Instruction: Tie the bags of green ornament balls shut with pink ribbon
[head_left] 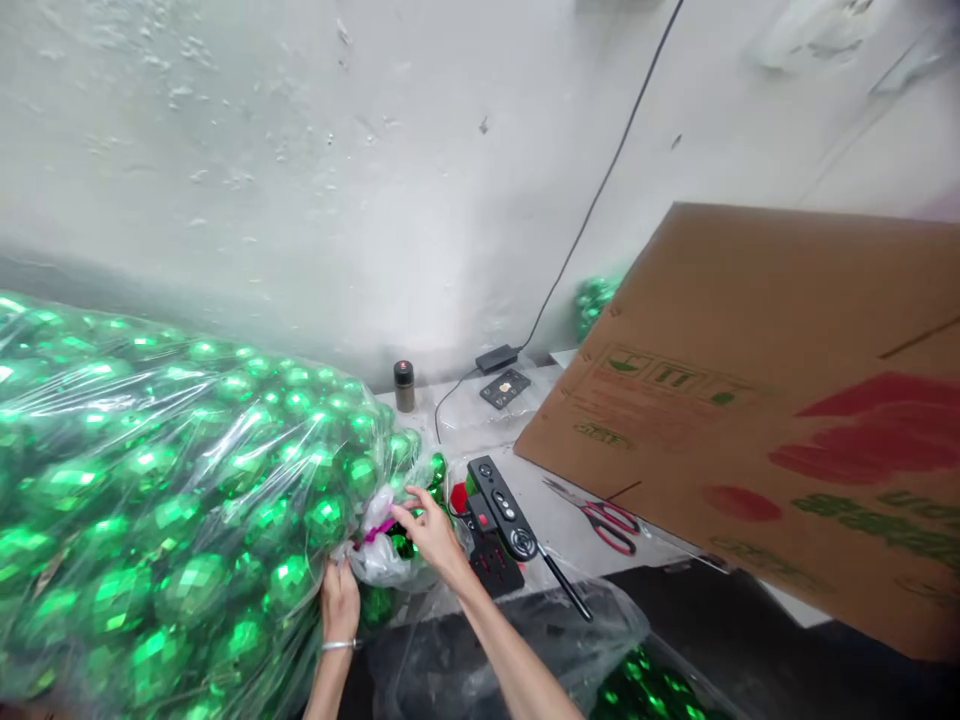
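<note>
- The big clear plastic bag of shiny green faceted baubles [150,500] is cut off by the left and bottom edges.
- The brown printed cardboard sheet [750,400] is cut off at the right edge; its print is too blurred to be read.
- The fingertips of the left hand [339,600] are hidden in the bag's gathered neck.
- Both forearms are cut off by the bottom edge.
- The small green cluster [592,300] behind the cardboard is blurred and partly hidden.

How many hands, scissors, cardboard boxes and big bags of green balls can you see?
hands: 2 (left hand, right hand)
scissors: 1
cardboard box: 1
big bag of green balls: 1
Total: 5
</note>
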